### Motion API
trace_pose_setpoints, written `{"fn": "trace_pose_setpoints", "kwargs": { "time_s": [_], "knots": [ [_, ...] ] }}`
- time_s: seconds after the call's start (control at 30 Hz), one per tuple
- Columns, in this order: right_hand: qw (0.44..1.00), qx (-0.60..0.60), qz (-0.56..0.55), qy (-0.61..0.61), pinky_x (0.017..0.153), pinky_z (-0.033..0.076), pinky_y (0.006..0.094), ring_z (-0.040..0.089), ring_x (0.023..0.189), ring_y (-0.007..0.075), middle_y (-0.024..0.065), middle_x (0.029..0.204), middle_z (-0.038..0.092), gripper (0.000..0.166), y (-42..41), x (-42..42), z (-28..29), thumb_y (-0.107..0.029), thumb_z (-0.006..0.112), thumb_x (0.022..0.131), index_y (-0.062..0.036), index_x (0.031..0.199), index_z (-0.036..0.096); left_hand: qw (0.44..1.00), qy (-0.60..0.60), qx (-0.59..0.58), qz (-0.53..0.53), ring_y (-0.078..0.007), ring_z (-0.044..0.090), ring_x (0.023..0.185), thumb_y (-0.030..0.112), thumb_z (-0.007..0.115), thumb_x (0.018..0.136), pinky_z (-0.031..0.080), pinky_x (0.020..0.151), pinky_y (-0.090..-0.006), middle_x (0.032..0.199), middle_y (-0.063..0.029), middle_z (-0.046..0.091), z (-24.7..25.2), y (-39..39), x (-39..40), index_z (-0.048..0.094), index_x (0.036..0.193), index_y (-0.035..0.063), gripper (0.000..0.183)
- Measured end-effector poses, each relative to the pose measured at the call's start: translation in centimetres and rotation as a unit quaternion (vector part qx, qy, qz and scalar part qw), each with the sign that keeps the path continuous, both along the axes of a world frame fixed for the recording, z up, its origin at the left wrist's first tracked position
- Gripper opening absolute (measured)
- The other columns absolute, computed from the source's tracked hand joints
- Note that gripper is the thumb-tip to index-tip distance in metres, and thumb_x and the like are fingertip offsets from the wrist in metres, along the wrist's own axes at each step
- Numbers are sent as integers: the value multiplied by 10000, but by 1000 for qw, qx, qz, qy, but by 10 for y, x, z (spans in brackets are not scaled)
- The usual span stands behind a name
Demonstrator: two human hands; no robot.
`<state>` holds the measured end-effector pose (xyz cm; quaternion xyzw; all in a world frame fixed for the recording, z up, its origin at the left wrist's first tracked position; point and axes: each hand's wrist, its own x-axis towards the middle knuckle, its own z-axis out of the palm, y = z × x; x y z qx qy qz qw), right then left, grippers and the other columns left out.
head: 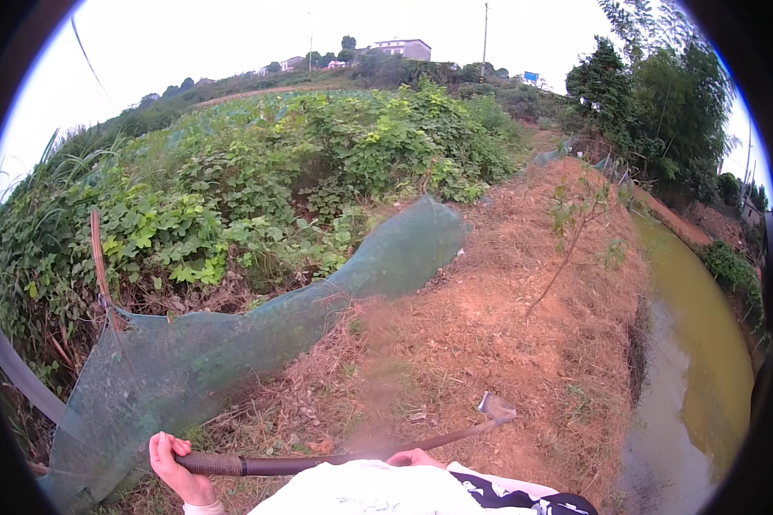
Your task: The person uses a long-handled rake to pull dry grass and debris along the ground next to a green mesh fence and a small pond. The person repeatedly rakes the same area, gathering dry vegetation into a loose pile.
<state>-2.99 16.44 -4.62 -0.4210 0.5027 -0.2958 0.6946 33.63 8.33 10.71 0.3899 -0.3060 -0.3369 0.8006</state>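
Observation:
A long-handled hoe [296, 465] lies across the lower part of my view, its dark shaft running from left to right. My left hand [177, 468] is at the ribbed grip on the shaft's near end, with fingers curled around it. Farther along, my right hand [416, 458] holds the shaft, partly hidden by my white clothing [386, 489]. The metal hoe head [497, 405] is at or just above the reddish soil [489, 347]; contact cannot be told.
A green mesh net [283, 335] sags along the left, tied to a wooden stake [100, 257]. Dense leafy vines [335, 141] grow behind it. A thin sapling [563, 257] stands on the bank. Murky water [702, 360] borders the steep right edge.

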Motion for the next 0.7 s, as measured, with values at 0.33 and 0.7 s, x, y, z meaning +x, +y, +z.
{"fn": "trace_pose_setpoints", "kwargs": {
  "time_s": [0.33, 0.7],
  "knots": [
    [992, -47, 49, -103, 739, 421, 243, 531, 801, 95, 46, 883, 602, 271, 9, 39, 5, -89, 626, 730, 15, 976, 579, 999, -1, 10, -38, -81, 365, 502, 96, 437, 810, 350, 526, -234, 547, 3, 369, -2, 17, 11, 402, 659, 65, 158],
    [992, -25, 81, -94, 721, 429, 233, 537, 787, 82, 32, 870, 606, 281, 12, 50, -2, -83, 627, 728, 24, 983, 574, 997, -11, 10, -70, -89, 371, 526, 120, 433, 806, 352, 557, -247, 560, 7, 366, -2, 21, 13, 394, 658, 75, 160]
  ]
}}
